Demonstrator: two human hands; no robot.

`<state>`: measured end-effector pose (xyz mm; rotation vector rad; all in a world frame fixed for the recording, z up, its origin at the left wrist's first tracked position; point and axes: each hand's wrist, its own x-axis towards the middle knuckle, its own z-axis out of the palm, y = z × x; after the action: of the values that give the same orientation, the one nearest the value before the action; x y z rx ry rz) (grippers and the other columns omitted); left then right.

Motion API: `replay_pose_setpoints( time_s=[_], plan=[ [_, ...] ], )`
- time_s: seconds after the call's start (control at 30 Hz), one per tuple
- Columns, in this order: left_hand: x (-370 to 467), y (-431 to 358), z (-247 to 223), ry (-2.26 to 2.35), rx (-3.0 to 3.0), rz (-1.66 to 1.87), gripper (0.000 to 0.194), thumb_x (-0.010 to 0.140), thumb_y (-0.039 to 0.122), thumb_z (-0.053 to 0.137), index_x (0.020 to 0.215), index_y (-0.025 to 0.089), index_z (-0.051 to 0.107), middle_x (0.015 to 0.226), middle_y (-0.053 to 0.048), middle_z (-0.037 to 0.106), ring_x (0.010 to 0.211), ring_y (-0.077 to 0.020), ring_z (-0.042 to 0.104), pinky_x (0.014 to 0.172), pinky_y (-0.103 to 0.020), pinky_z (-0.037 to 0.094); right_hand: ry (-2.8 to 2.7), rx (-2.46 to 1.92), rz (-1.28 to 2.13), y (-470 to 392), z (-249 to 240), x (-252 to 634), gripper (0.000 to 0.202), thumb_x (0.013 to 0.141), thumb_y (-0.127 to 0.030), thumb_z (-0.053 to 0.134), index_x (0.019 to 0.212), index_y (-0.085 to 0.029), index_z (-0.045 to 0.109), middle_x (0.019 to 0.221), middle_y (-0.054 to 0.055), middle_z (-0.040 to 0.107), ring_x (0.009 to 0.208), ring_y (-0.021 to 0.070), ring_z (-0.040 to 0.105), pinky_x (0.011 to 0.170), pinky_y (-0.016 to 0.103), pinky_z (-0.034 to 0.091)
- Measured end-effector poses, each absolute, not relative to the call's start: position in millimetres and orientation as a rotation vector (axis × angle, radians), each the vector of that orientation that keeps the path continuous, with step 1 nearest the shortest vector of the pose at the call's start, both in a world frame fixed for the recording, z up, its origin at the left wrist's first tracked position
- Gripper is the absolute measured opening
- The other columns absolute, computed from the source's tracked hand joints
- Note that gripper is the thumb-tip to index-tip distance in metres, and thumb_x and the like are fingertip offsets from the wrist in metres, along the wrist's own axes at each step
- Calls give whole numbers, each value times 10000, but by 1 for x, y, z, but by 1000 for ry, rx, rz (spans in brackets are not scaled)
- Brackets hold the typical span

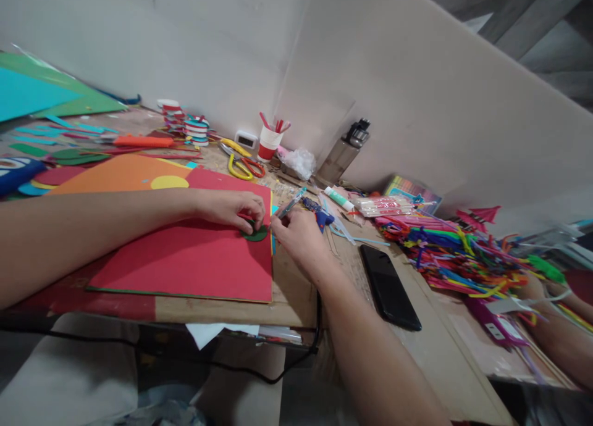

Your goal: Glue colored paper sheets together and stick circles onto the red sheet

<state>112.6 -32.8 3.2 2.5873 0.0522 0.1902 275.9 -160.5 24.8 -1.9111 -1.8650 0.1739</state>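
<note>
My left hand (231, 208) is bent over a small dark green paper circle (257, 233), its fingertips closed on the circle near the right edge of the red sheet (194, 259). A bit of red shows under these fingers, too small to name. Just right of the sheet's edge, my right hand (301, 231) grips a pen (293, 202), its upper end pointing up and right. The pen's tip is hidden by the fingers. A yellow paper circle (170, 182) and an orange sheet (111, 171) lie beyond my left forearm. A blue glue gun (322, 216) lies behind my right hand.
A black phone (389, 287) lies right of my right forearm. Yellow-handled pliers (238, 163), a paper cup (269, 143), a bottle (345, 149) and a glue stick (339, 199) stand or lie behind. Pipe cleaners (445, 253) are heaped near another person's arms (551, 333).
</note>
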Motion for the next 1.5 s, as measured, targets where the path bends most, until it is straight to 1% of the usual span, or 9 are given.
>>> replay_pose_setpoints(
  time_s=[0.1, 0.23, 0.4, 0.63, 0.73, 0.97, 1.23, 1.4, 1.5],
  plan=[
    [110, -33, 1, 109, 2567, 225, 134, 819, 246, 631, 920, 166, 669, 974, -51, 638, 933, -165, 565, 824, -236, 429, -1827, -1908, 186, -162, 27, 276, 252, 828, -242, 494, 603, -166, 578, 547, 15, 552, 530, 116, 460, 538, 249, 290],
    [105, -37, 3, 264, 2519, 250, 269, 822, 304, 633, 1044, 152, 633, 980, -53, 634, 854, -154, 574, 747, -231, 444, -1779, -1876, 169, -161, 29, 279, 271, 853, -237, 470, 625, -158, 594, 579, 25, 586, 546, 120, 501, 549, 245, 304],
    [101, -45, 11, 178, 2573, 246, 381, 754, 345, 727, 1093, 181, 667, 1117, -74, 631, 1043, -207, 567, 920, -274, 421, -1764, -1862, 153, -159, 27, 280, 282, 869, -244, 470, 641, -152, 609, 602, 38, 614, 568, 129, 539, 563, 245, 319],
    [87, -58, 13, 122, 2602, 243, 316, 793, 295, 708, 1101, 225, 705, 1171, -88, 624, 1082, -207, 589, 967, -277, 434, -1748, -1883, 155, -160, 30, 282, 264, 870, -264, 493, 697, -149, 656, 640, 50, 642, 582, 140, 541, 564, 251, 326],
    [77, -68, 13, 52, 2570, 228, 304, 806, 282, 702, 1107, 250, 711, 1183, -91, 628, 1085, -196, 598, 943, -252, 454, -1755, -1857, 156, -160, 30, 282, 231, 858, -252, 509, 730, -150, 672, 668, 53, 656, 611, 143, 550, 584, 252, 338],
    [72, -95, 22, -149, 2465, 199, 256, 855, 216, 642, 1084, 295, 728, 1154, -95, 679, 1092, -181, 608, 973, -274, 451, -1770, -1842, 174, -158, 27, 283, 250, 861, -255, 491, 711, -151, 662, 630, 38, 626, 584, 130, 514, 572, 248, 329],
    [70, -83, 12, -37, 2405, 336, 173, 864, 241, 638, 1002, 239, 741, 1045, -98, 721, 985, -164, 661, 876, -252, 501, -1763, -1834, 160, -157, 23, 283, 249, 850, -260, 492, 675, -153, 633, 624, 35, 616, 578, 124, 513, 559, 245, 319],
    [69, -76, 8, 45, 2448, 379, 146, 845, 284, 656, 945, 225, 745, 1018, -83, 727, 945, -155, 664, 848, -240, 500, -1749, -1854, 160, -158, 25, 281, 268, 862, -271, 497, 656, -153, 623, 606, 32, 609, 569, 125, 515, 561, 243, 325],
    [67, -63, 17, 308, 2531, 594, 197, 845, 358, 627, 895, 204, 739, 937, -64, 733, 877, -153, 657, 819, -247, 491, -1744, -1838, 178, -159, 25, 281, 238, 860, -258, 508, 691, -153, 637, 628, 39, 625, 587, 135, 539, 577, 247, 340]
  ],
)
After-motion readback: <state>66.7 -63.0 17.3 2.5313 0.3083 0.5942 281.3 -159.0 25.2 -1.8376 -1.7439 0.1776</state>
